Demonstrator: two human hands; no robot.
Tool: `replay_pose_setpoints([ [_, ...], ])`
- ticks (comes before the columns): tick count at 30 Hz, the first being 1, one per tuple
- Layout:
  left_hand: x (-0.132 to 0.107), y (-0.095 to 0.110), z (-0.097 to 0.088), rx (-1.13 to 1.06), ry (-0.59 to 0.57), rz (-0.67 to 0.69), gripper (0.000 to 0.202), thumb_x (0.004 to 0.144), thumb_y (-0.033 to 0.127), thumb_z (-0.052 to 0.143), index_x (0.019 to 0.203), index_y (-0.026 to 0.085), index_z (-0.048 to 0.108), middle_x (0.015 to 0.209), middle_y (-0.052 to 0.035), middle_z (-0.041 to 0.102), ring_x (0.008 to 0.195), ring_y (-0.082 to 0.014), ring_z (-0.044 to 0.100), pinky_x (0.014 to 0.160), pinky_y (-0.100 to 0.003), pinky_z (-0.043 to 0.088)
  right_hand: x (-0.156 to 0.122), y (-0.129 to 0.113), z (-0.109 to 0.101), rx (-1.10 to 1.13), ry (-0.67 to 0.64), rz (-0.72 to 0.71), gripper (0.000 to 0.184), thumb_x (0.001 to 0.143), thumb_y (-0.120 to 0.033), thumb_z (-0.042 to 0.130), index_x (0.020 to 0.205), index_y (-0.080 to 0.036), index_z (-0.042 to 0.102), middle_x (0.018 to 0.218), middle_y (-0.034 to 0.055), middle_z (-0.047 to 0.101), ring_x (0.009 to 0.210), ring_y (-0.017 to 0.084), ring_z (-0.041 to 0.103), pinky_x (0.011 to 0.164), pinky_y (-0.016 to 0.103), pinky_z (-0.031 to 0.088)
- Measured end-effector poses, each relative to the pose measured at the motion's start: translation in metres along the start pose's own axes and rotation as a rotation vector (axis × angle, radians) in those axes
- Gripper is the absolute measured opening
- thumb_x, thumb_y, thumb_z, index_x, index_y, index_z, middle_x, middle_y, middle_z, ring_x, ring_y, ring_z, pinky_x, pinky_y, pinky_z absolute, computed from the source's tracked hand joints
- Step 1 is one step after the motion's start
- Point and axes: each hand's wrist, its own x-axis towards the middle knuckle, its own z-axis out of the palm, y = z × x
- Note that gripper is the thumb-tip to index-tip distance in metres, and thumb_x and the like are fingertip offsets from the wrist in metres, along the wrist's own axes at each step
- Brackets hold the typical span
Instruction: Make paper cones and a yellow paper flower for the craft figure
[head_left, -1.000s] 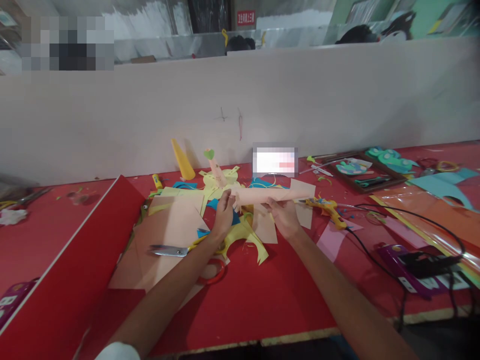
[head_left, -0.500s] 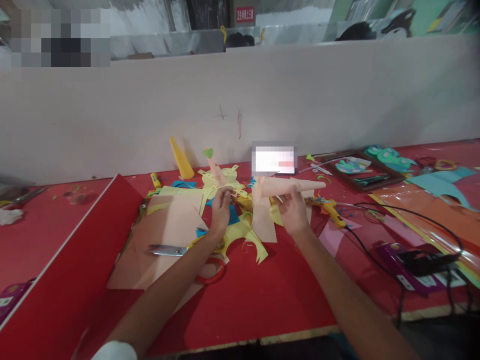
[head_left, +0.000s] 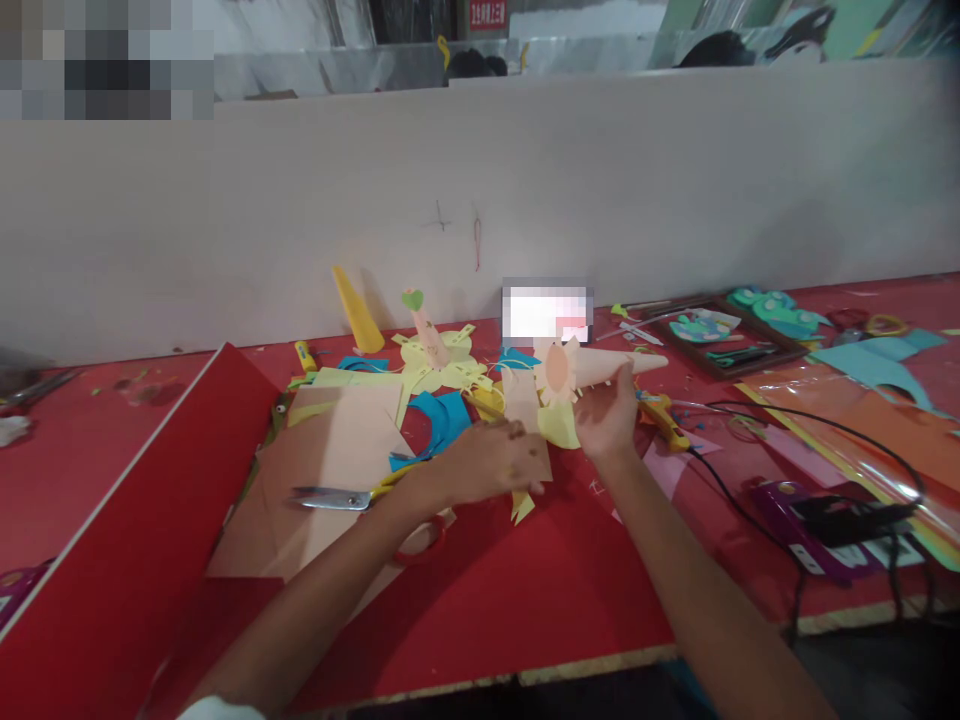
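A pale peach paper cone (head_left: 600, 363) lies sideways in my right hand (head_left: 609, 415), whose fingers are closed around it. Its wide end, fringed with small tabs, faces left, and its narrow tip points right. My left hand (head_left: 491, 462) holds nothing I can see; its fingers are loosely bent and apart over paper scraps. Under the left forearm lie scissors (head_left: 334, 498) with one red handle loop. Blue paper pieces (head_left: 448, 420) and a yellow paper scrap (head_left: 523, 508) are close to the left hand. A peach strip of paper (head_left: 520, 395) stands between the hands.
Behind are a yellow cone (head_left: 360, 315) and a small peach cone (head_left: 429, 335) on a yellow flower-shaped base. Peach sheets (head_left: 341, 440) and a red board (head_left: 142, 500) lie left. Rightward are a yellow glue gun (head_left: 664, 422) with a black cord, a purple box (head_left: 795, 525) and a framed tray (head_left: 720, 372).
My left hand has moved right and nearer to me, across the yellow scrap. The cone has shifted slightly right and turned, so its tabbed wide end shows more.
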Motion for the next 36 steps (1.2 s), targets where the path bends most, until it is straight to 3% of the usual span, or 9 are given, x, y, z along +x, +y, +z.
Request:
replay_pose_setpoints([
  [3, -0.006, 0.013, -0.005, 0.033, -0.216, 0.181, 0.044, 0.094, 0.047, 0.070, 0.130, 0.022, 0.064, 0.136, -0.0112, 0.067, 0.124, -0.0296, 0.063, 0.103, -0.038, 0.046, 0.000, -0.001, 0.001, 0.001, 0.000, 0.002, 0.028, 0.094, -0.055, 0.069, 0.103, -0.028, 0.072, 0.096, -0.0020, 0.080, 0.090, 0.016, 0.076, 0.084, 0.032, 0.061],
  [8, -0.008, 0.010, -0.010, 0.007, -0.272, 0.141, 0.045, 0.096, 0.040, 0.068, 0.137, 0.025, 0.062, 0.130, -0.0082, 0.071, 0.117, -0.0276, 0.066, 0.094, -0.035, 0.047, 0.000, -0.007, 0.002, 0.038, 0.003, -0.011, 0.024, 0.097, -0.051, 0.066, 0.098, -0.027, 0.071, 0.090, -0.0031, 0.079, 0.086, 0.015, 0.076, 0.083, 0.031, 0.061],
  [10, -0.010, 0.007, -0.012, 0.050, -0.282, 0.129, 0.047, 0.092, 0.037, 0.071, 0.138, 0.026, 0.062, 0.131, -0.0075, 0.070, 0.121, -0.0281, 0.064, 0.098, -0.036, 0.045, 0.001, -0.008, 0.002, 0.041, 0.008, -0.011, 0.025, 0.098, -0.051, 0.065, 0.100, -0.027, 0.072, 0.091, -0.0027, 0.080, 0.086, 0.015, 0.076, 0.084, 0.031, 0.061],
  [14, -0.018, 0.005, -0.019, 0.140, -0.255, 0.044, 0.036, 0.089, 0.039, 0.074, 0.123, 0.026, 0.070, 0.138, -0.0064, 0.066, 0.132, -0.0303, 0.057, 0.114, -0.042, 0.037, 0.001, -0.006, 0.003, 0.030, 0.008, -0.002, 0.027, 0.099, -0.051, 0.063, 0.104, -0.027, 0.073, 0.096, -0.0018, 0.081, 0.089, 0.015, 0.075, 0.088, 0.034, 0.061],
  [19, -0.037, -0.003, -0.020, 0.283, -0.208, -0.008, 0.048, 0.082, 0.032, 0.083, 0.126, 0.024, 0.065, 0.150, -0.0100, 0.060, 0.144, -0.0333, 0.049, 0.123, -0.050, 0.029, -0.002, 0.001, 0.006, -0.013, 0.016, 0.011, 0.026, 0.095, -0.052, 0.067, 0.103, -0.028, 0.072, 0.095, -0.0015, 0.081, 0.089, 0.016, 0.075, 0.083, 0.032, 0.061],
  [23, -0.058, -0.020, -0.008, 0.418, -0.021, -0.160, 0.051, 0.090, 0.041, 0.076, 0.136, 0.026, 0.061, 0.161, -0.0136, 0.048, 0.154, -0.0371, 0.037, 0.126, -0.061, 0.018, -0.005, 0.004, 0.007, -0.038, -0.007, 0.027, 0.027, 0.092, -0.055, 0.071, 0.100, -0.029, 0.071, 0.097, -0.0023, 0.081, 0.091, 0.016, 0.076, 0.081, 0.031, 0.060],
  [27, -0.072, -0.037, 0.007, 0.462, 0.123, -0.413, 0.064, 0.094, 0.055, 0.067, 0.146, 0.022, 0.054, 0.163, -0.0217, 0.043, 0.151, -0.0427, 0.040, 0.120, -0.064, 0.031, -0.008, 0.003, 0.010, -0.057, -0.022, 0.031, 0.026, 0.091, -0.055, 0.071, 0.097, -0.029, 0.070, 0.096, -0.0023, 0.081, 0.093, 0.016, 0.076, 0.081, 0.030, 0.060],
  [32, -0.068, -0.026, 0.010, 0.438, 0.082, -0.370, 0.060, 0.099, 0.039, 0.060, 0.155, 0.026, 0.043, 0.156, -0.0163, 0.051, 0.143, -0.0374, 0.049, 0.112, -0.053, 0.045, -0.014, 0.005, 0.013, -0.057, -0.058, 0.036, 0.024, 0.091, -0.052, 0.074, 0.100, -0.030, 0.070, 0.095, -0.0042, 0.080, 0.097, 0.015, 0.075, 0.084, 0.029, 0.059],
  [36, -0.062, -0.010, 0.004, 0.419, 0.043, -0.373, 0.040, 0.100, 0.028, 0.057, 0.140, 0.026, 0.060, 0.151, -0.0158, 0.055, 0.138, -0.0404, 0.053, 0.101, -0.053, 0.053, -0.018, 0.010, 0.013, -0.069, -0.068, 0.049, 0.021, 0.091, -0.048, 0.074, 0.099, -0.029, 0.070, 0.097, -0.0045, 0.079, 0.094, 0.015, 0.074, 0.080, 0.028, 0.059],
])
